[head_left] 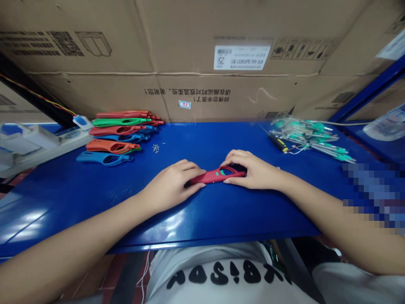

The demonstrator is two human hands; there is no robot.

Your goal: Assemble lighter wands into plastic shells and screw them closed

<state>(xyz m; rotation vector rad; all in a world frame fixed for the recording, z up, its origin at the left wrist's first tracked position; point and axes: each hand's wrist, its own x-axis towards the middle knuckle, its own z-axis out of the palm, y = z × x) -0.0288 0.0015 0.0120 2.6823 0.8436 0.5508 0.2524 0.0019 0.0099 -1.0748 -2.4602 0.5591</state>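
Observation:
A red plastic lighter casing (209, 177) with an oval opening and a small green part showing inside lies level just above or on the blue table, at its middle. My left hand (173, 182) is closed on the casing's broad left end, thumb at the near side and fingers at the far side. Around the narrow right end, by the oval opening, my right hand (253, 169) grips with thumb and fingers; its fingers cover the tip. Whether the casing touches the tabletop I cannot tell.
Stacked coloured casings (109, 145) lie at the back left, beside several tiny screws (155, 148). Back right are metal rods with green ends (325, 137) and a black-yellow screwdriver (278, 142). A power strip (47, 147) runs along the left; cardboard boxes (190, 50) wall the back.

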